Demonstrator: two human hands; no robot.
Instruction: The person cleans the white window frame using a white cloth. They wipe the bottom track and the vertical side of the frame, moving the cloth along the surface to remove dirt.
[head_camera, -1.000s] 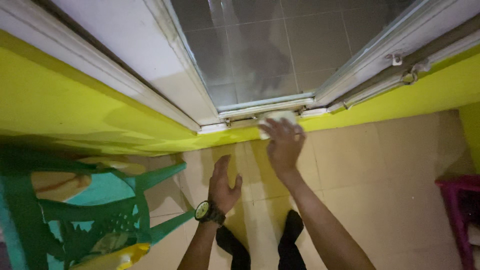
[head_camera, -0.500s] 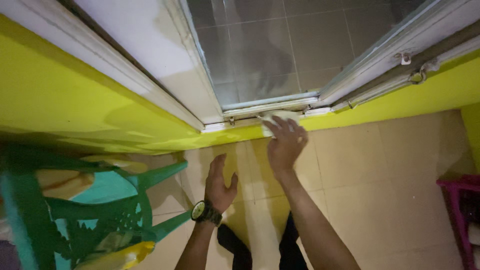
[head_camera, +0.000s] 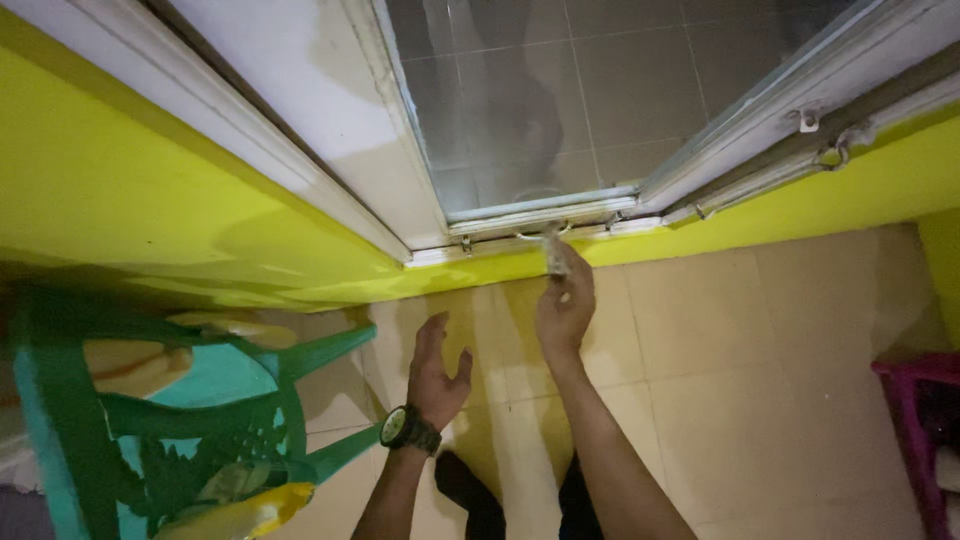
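Note:
My right hand (head_camera: 565, 308) is raised to the bottom rail of a white window frame (head_camera: 540, 215). Its fingers pinch a small grey scrap (head_camera: 556, 256), perhaps cloth or paper, just under the rail. My left hand (head_camera: 437, 362) hangs lower and to the left with its fingers spread and nothing in it; a dark wristwatch (head_camera: 405, 429) is on that wrist. The window's glass pane (head_camera: 530, 110) reflects floor tiles. A yellow wall (head_camera: 150, 200) runs under the frame.
A green plastic chair (head_camera: 150, 430) stands at the left with a yellow object (head_camera: 240, 515) near its base. A pink stool (head_camera: 925, 420) is at the right edge. Beige floor tiles (head_camera: 760, 350) lie below, and a metal latch (head_camera: 825, 155) is on the right frame.
My right hand was spread flat against the window's bottom rail; it has since closed its fingers onto the small grey scrap. My left hand has stayed roughly in place, still spread.

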